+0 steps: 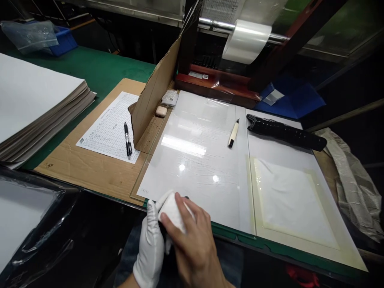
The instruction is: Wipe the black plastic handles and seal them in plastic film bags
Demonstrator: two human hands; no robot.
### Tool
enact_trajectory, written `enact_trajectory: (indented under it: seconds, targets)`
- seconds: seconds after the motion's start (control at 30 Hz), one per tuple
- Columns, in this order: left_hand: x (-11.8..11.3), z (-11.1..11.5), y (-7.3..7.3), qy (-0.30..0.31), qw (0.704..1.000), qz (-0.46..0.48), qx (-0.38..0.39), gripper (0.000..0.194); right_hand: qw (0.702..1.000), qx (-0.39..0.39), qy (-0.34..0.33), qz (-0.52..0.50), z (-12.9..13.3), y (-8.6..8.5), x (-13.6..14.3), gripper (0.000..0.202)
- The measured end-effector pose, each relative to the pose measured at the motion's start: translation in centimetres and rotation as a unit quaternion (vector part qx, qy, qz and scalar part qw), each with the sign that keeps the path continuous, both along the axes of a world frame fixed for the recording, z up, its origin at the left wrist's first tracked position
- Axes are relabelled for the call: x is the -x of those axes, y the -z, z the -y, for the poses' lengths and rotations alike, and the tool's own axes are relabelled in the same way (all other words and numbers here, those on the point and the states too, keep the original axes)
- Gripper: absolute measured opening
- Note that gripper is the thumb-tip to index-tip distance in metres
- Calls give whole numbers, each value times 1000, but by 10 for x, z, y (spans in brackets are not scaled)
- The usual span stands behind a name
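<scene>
Right hand [195,238] and left hand [152,248] are closest, just past the near edge of the green tabletop [120,60]. Bare, the right hand is partly closed, its thumb and fingers pinching a bunched white cloth [173,210]. In a white glove, the left hand is half open, cupped at the cloth's left side; its fingers are partly hidden, so I cannot tell whether it grips. Near the tabletop's far left corner sits a blue bin [65,41] with a clear plastic bag [30,37] over it. Beyond the right part of the far edge, a second blue bin [297,98] seems to hold a pale piece [273,97], though it is dim there. Between them, ahead of the hands, a clear sheet [195,192] bears a cutter [233,134] near its right side. Left of it, a pen [127,140] lies on a printed form [103,126], itself on flat cardboard [67,160].
</scene>
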State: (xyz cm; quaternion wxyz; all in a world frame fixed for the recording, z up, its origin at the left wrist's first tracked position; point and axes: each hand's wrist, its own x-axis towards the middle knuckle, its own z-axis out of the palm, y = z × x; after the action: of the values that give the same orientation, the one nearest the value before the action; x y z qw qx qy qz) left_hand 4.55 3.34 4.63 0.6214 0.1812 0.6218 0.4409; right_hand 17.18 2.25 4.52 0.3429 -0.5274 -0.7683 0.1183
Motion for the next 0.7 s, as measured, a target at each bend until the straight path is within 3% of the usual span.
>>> enact_trajectory:
  seconds: [0.13,0.23,0.37,0.47,0.57,0.63,0.7]
  targets:
    - [-2,1,3,33,999,-13,7,76,995,25,95,10,6,1,6,55]
    - [-2,2,4,33,999,-31,-26,77,998,17,66,-3,10,1,9,57]
    - [-3,4,4,54,998,-45,-7,68,991,39,130,5,12,2,12,56]
    - [-4,5,6,70,994,-72,-45,64,994,36,103,0,11,6,11,57]
    - [-2,2,5,112,990,-75,-33,66,989,33,141,9,8,10,-4,49]
    - [6,-3,0,149,986,-64,-29,66,980,81,180,-37,4,5,-20,38]
    - [19,-9,-8,190,980,-44,-28,65,947,212,185,-157,-2,-6,-35,35]
